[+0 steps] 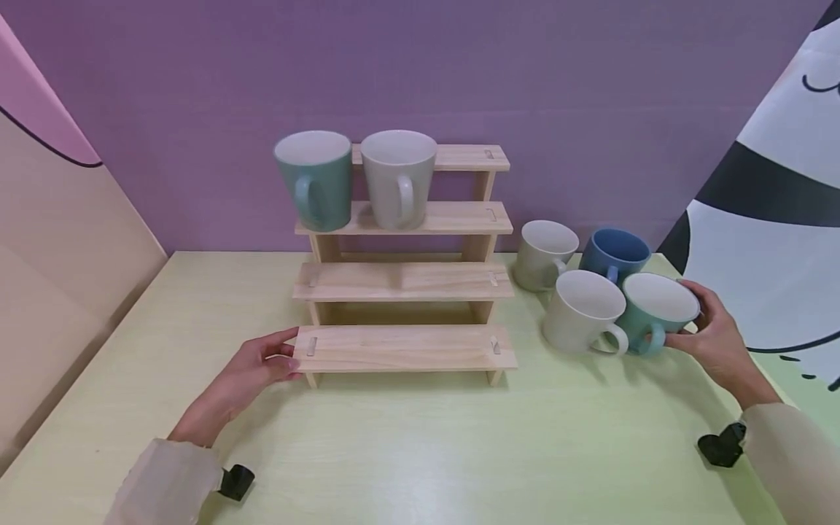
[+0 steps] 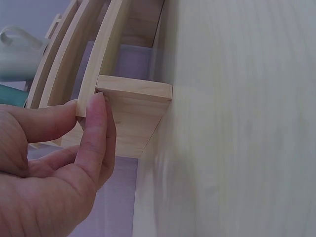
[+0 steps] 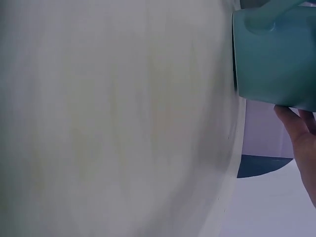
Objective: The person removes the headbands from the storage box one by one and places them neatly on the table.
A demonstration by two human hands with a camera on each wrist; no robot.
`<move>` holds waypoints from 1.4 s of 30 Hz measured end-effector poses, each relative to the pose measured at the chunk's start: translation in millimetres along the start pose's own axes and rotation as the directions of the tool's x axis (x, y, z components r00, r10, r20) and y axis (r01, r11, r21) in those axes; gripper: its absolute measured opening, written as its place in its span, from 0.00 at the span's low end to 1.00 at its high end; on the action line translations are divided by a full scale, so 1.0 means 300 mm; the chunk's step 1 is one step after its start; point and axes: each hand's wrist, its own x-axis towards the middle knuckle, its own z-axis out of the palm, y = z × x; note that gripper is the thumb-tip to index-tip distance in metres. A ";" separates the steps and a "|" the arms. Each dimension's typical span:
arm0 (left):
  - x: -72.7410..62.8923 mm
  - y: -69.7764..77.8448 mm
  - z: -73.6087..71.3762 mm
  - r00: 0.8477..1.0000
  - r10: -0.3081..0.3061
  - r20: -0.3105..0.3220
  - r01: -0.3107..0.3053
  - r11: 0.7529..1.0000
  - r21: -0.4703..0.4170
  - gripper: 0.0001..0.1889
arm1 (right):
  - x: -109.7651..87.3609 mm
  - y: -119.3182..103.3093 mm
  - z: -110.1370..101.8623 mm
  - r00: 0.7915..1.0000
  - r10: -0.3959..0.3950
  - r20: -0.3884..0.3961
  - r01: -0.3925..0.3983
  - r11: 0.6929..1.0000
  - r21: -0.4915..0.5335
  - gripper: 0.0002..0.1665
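From the head view, we see the left hand (image 1: 252, 368) reaching up from the lower left, its thumb and fingers pinching the left end of the lowest board of a wooden rack (image 1: 403, 348). The right hand (image 1: 715, 343) reaches in from the lower right, its fingers curled around the right side of a held teal mug (image 1: 656, 315), thumb near the handle. We count 6 mugs: 4 grouped right of the rack on the table (image 1: 420, 452), being the held teal mug, 1 blue mug (image 1: 612, 257) and 2 white mugs (image 1: 580, 313), and 2 on the 3rd of the rack's 4 boards from the bottom, a shelved teal mug (image 1: 321, 189) left of a shelved white mug (image 1: 397, 186). In the left wrist view, we see the thumb above and fingertips below the board's end. In the right wrist view, we see 2 fingers against the held teal mug's side; we cannot tell whether its base meets the table.
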 end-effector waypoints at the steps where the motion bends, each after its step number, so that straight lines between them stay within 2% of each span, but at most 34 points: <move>1: 0.000 0.001 0.000 1.000 -0.003 -0.003 0.003 1.000 0.002 0.32 | 0.000 0.001 0.000 1.000 -0.004 -0.002 0.004 1.000 0.011 0.54; 5: 0.000 0.003 0.001 1.000 -0.011 -0.009 0.011 1.000 0.003 0.32 | -0.004 0.004 -0.001 1.000 -0.022 -0.001 0.022 0.999 0.033 0.54; 11: -0.002 0.007 0.009 1.000 -0.023 -0.013 0.023 1.000 0.006 0.32 | -0.010 0.001 0.001 1.000 -0.017 0.026 0.017 1.000 0.007 0.55; 20: 0.002 -0.005 0.007 1.000 0.006 -0.005 -0.006 1.000 -0.012 0.32 | -0.009 -0.004 -0.004 0.998 0.009 0.055 -0.009 1.000 0.000 0.55; 26: -0.001 0.001 0.005 1.000 -0.001 -0.013 0.001 1.000 -0.010 0.32 | -0.004 -0.006 -0.015 0.994 0.016 0.111 -0.016 1.000 0.001 0.57; 34: -0.003 0.002 0.008 1.000 0.003 -0.010 -0.003 1.000 -0.008 0.32 | -0.007 -0.017 -0.072 0.954 0.098 0.283 -0.085 0.995 -0.056 0.61; 37: -0.003 0.003 0.008 1.000 0.002 -0.010 -0.002 1.000 -0.013 0.32 | -0.004 -0.025 -0.099 0.949 0.098 0.300 -0.091 0.995 -0.036 0.60; 42: -0.004 0.005 0.008 1.000 0.002 -0.014 -0.002 1.000 -0.018 0.32 | 0.009 -0.067 -0.139 0.957 0.063 0.282 -0.053 0.998 -0.042 0.56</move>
